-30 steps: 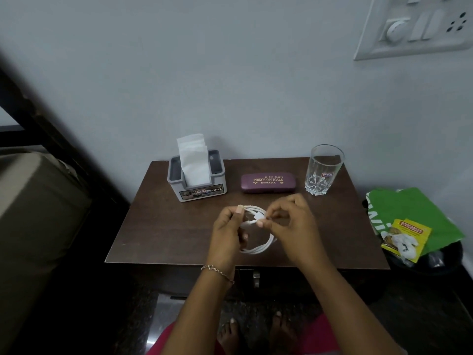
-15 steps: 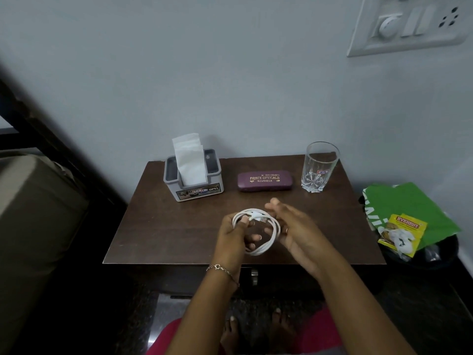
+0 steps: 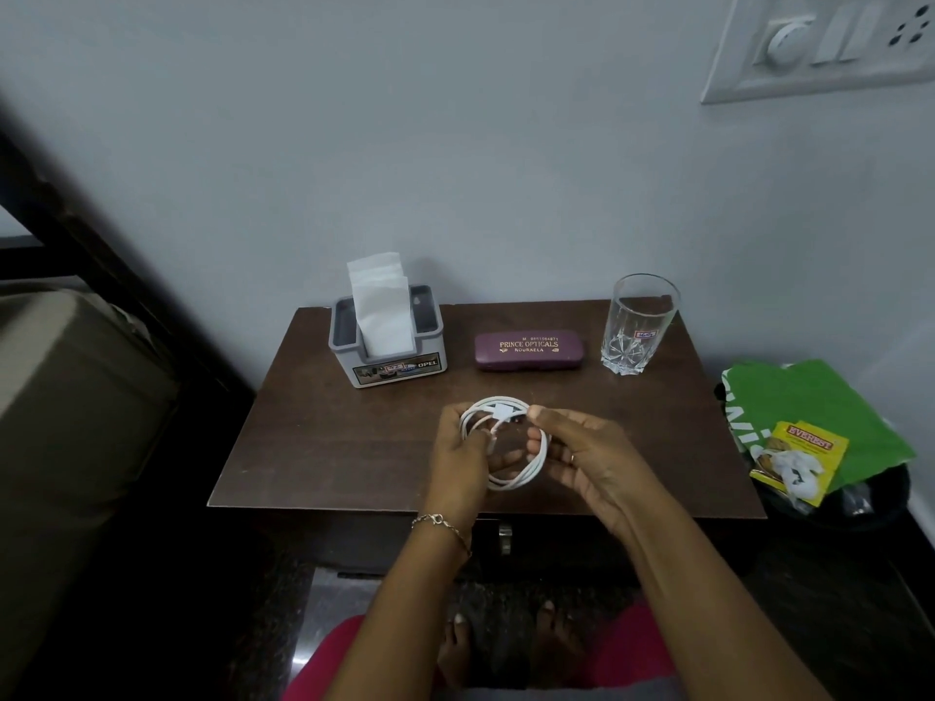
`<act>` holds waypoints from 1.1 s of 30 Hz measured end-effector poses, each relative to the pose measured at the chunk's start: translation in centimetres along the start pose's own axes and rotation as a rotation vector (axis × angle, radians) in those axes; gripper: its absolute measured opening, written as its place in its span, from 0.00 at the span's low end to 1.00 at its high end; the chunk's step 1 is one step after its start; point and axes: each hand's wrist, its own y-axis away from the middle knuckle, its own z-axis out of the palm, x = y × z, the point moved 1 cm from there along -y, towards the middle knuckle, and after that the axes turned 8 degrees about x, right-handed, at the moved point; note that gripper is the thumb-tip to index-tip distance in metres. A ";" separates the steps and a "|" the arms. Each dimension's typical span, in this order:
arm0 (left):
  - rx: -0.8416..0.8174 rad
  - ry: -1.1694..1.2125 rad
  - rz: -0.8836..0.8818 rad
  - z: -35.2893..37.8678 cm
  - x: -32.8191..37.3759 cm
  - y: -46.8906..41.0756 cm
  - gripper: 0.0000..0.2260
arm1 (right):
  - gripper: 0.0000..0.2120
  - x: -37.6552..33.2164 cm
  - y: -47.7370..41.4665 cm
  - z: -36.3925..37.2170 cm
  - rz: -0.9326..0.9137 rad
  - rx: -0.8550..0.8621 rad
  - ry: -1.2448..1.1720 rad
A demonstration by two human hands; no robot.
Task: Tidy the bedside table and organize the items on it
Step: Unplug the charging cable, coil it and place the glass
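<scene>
The worktop (image 3: 324,447) is finished in dark brown wood grain. At its rear left corner, a grey tissue holder (image 3: 387,346) carries white tissues (image 3: 380,306) and a multicoloured label with white lettering. At the rear edge centre, a maroon spectacle case (image 3: 528,350) is marked with gold lettering. At the rear right corner, a clear glass (image 3: 638,323) with a cut star pattern at its base bears a small red and white sticker. A white cable (image 3: 511,437) is coiled near the front edge. Beside the right edge, a black bin (image 3: 855,508) contains a green bag (image 3: 830,412) and a yellow packet (image 3: 804,452) with a red label. The wall (image 3: 455,144) is pale grey.
</scene>
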 end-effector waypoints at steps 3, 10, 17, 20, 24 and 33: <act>0.013 -0.101 -0.044 -0.2 0.0 -0.3 0.07 | 0.03 0.1 -0.2 0.1 -0.058 0.056 0.031; -0.016 0.045 -0.212 -1.1 0.3 -0.8 0.16 | 0.03 0.3 -0.7 -0.7 -0.033 0.066 -0.004; 0.050 0.009 -0.080 -2.3 -0.3 -1.5 0.10 | 0.03 1.3 -1.4 -0.5 -0.088 0.092 0.046; 0.100 -0.058 -0.004 -3.0 -0.4 -2.2 0.06 | 0.04 1.9 -1.6 0.0 -0.131 0.088 0.040; 0.174 -0.118 0.025 -3.9 -0.3 -3.1 0.05 | 0.04 2.4 -2.0 1.0 -0.168 0.070 0.048; 0.343 -0.324 0.089 -7.0 -0.7 -6.4 0.07 | 0.08 4.9 -5.0 4.3 -0.156 0.070 0.156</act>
